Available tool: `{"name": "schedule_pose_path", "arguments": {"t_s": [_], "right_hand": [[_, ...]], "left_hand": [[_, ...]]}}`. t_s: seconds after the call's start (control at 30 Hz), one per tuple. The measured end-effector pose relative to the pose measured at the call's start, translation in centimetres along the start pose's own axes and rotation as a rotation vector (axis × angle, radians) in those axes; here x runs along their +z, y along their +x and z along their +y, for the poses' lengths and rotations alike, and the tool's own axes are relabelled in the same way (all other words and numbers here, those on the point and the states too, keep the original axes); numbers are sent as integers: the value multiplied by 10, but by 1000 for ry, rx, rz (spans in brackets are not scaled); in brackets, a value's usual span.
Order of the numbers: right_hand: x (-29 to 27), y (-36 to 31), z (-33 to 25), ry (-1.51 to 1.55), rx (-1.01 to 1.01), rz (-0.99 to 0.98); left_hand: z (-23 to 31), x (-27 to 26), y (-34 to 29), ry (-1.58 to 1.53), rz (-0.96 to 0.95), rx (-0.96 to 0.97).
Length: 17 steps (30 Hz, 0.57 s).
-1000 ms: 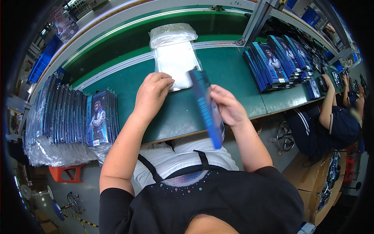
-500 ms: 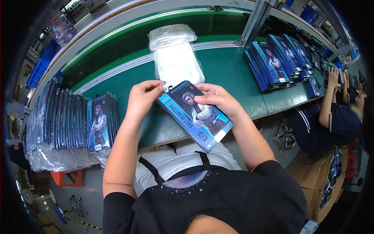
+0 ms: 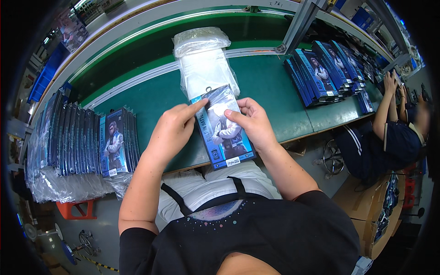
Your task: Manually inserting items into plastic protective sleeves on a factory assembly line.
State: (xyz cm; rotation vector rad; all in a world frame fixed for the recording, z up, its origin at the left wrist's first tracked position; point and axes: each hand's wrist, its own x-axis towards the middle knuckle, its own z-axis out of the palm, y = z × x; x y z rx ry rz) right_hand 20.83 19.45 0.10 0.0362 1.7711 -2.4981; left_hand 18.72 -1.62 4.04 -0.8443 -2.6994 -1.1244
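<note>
A flat black and blue retail box (image 3: 225, 144) with a printed figure is held over the near edge of the bench, tilted slightly. Shiny glare across its upper part looks like clear film. My right hand (image 3: 253, 123) grips its right side, thumb on the front face and fingers behind. My left hand (image 3: 176, 127) lays a stretched index finger on the box's upper left corner; its other fingers are curled and partly hidden. Just beyond the box lies a stack of clear plastic bags (image 3: 206, 73) on the green bench (image 3: 151, 101).
At left stands a row of film-wrapped boxes (image 3: 114, 142) over a heap of clear plastic. Stacked unwrapped-looking boxes (image 3: 316, 73) are at the right. A co-worker (image 3: 398, 128) sits beyond them. A cardboard carton (image 3: 362, 201) and a red stool (image 3: 75, 209) stand below bench height.
The box has turned more upright and shifted slightly left, and glare now covers its upper part. My left hand went from a pinch at the top corner to a finger laid on the face.
</note>
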Motion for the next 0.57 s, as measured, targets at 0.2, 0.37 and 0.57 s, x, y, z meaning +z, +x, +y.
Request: {"name": "schedule_pose_path", "arguments": {"t_s": [0.2,0.37,0.57], "right_hand": [[10,-17,-1,88,33,-90],[11,-17,6,-194,128,-324],[6,-26,-36,-490,-4,-630]], "left_hand": [[1,10,-11,-960,227,-574],[-5,27,-20,-1521,326,-586],[-12,17,-15,-1597,511,-582]]}}
